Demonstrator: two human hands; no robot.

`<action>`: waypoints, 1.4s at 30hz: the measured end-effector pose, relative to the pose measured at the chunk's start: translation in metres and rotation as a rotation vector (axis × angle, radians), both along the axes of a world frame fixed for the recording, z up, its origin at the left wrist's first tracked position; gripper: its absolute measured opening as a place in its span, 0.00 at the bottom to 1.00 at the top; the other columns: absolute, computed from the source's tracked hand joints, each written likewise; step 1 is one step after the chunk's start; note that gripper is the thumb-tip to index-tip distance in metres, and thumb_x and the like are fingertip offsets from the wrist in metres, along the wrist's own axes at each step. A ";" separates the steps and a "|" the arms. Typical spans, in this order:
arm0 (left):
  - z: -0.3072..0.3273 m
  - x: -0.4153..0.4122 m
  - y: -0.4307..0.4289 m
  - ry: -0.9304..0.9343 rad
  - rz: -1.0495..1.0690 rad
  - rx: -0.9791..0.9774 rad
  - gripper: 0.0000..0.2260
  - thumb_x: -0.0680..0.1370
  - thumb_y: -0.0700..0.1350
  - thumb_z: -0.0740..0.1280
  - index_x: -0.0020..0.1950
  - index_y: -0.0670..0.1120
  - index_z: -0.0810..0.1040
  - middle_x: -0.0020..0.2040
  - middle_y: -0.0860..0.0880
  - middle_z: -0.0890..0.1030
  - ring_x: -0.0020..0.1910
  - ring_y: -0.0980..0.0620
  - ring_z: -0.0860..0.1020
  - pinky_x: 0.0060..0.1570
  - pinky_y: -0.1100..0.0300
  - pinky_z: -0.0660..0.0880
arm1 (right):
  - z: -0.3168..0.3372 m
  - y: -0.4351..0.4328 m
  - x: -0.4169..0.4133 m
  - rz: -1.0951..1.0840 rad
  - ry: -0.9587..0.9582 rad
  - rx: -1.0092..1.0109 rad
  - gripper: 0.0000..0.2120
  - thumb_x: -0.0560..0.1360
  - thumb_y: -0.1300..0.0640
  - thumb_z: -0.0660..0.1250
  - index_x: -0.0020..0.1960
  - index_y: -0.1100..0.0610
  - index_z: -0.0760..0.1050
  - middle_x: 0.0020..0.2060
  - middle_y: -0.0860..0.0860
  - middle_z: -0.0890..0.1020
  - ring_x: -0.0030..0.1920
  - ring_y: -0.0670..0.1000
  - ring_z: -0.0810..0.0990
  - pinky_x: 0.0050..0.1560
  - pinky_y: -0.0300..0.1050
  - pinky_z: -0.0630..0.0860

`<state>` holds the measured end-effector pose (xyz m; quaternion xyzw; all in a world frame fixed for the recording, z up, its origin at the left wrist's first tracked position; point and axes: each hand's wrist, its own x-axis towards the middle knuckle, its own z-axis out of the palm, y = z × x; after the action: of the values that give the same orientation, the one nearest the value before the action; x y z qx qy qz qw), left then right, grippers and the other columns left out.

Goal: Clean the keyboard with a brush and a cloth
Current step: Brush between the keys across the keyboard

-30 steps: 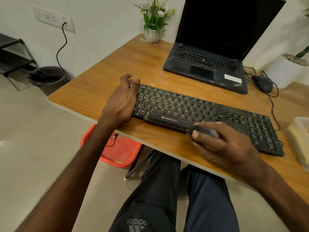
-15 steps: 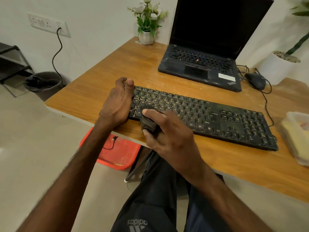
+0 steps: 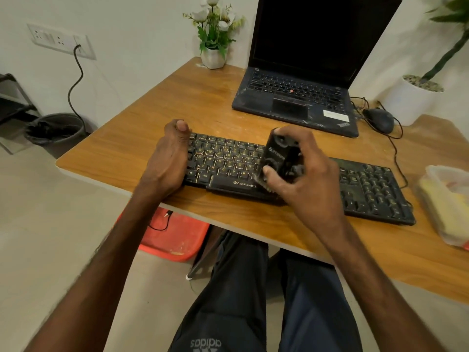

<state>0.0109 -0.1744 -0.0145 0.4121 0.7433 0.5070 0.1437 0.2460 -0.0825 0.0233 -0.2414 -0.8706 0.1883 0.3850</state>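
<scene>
A black Zebronics keyboard lies across the wooden desk, dusty between its keys. My left hand grips its left end, thumb on top of the corner keys. My right hand holds a black brush tilted over the middle of the keyboard, its bristle end down near the space bar row. The brush and hand hide the middle keys. No cloth is clearly visible; a clear container with something yellow inside sits at the right edge.
An open black laptop stands behind the keyboard. A black mouse with cable lies to its right, beside a white plant pot. A small flower vase stands at the back. Below the desk: red tray, bin.
My right hand swept the brush from the keyboard's right-centre to its left end, then back to the middle and raised it, tilted. My left hand stayed on the left end.
</scene>
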 end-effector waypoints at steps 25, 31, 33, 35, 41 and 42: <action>-0.003 0.000 0.003 0.125 0.020 -0.051 0.52 0.67 0.82 0.36 0.78 0.48 0.59 0.71 0.47 0.74 0.68 0.46 0.72 0.67 0.47 0.68 | 0.009 0.038 0.019 0.033 0.015 0.002 0.28 0.71 0.59 0.76 0.68 0.55 0.69 0.60 0.46 0.74 0.53 0.47 0.80 0.43 0.36 0.82; -0.005 0.000 0.004 0.170 0.035 -0.054 0.49 0.70 0.80 0.37 0.78 0.47 0.58 0.71 0.47 0.74 0.68 0.46 0.72 0.65 0.47 0.68 | 0.011 0.041 0.025 0.090 -0.090 0.155 0.28 0.71 0.58 0.76 0.68 0.58 0.70 0.60 0.50 0.77 0.54 0.46 0.78 0.47 0.31 0.79; -0.005 0.000 0.004 0.179 0.039 -0.051 0.49 0.70 0.80 0.37 0.78 0.47 0.59 0.71 0.47 0.74 0.68 0.46 0.72 0.65 0.48 0.68 | 0.012 0.040 0.028 0.107 -0.068 0.145 0.28 0.71 0.59 0.76 0.67 0.57 0.70 0.60 0.47 0.75 0.55 0.46 0.78 0.48 0.28 0.77; -0.005 0.000 0.004 0.179 0.041 -0.054 0.50 0.70 0.80 0.37 0.78 0.47 0.59 0.71 0.46 0.74 0.68 0.46 0.72 0.63 0.50 0.67 | 0.005 0.027 0.026 0.200 -0.080 0.138 0.27 0.71 0.60 0.76 0.67 0.57 0.70 0.61 0.49 0.76 0.57 0.45 0.78 0.50 0.29 0.77; -0.006 -0.001 0.004 0.187 0.035 -0.052 0.50 0.70 0.80 0.38 0.78 0.46 0.59 0.70 0.46 0.75 0.68 0.46 0.73 0.60 0.52 0.67 | 0.008 0.042 0.023 0.141 -0.072 0.140 0.28 0.71 0.58 0.76 0.68 0.57 0.69 0.60 0.49 0.76 0.54 0.46 0.78 0.47 0.30 0.79; -0.006 -0.001 0.004 0.190 0.036 -0.054 0.50 0.70 0.80 0.38 0.78 0.47 0.59 0.70 0.46 0.75 0.68 0.46 0.73 0.60 0.52 0.66 | 0.006 0.039 0.021 0.169 -0.066 0.136 0.28 0.71 0.59 0.76 0.67 0.57 0.70 0.60 0.47 0.76 0.54 0.45 0.78 0.47 0.30 0.78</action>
<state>0.0096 -0.1704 -0.0210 0.4407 0.7742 0.4481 0.0743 0.2675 -0.0438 0.0295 -0.1465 -0.9109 0.1525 0.3543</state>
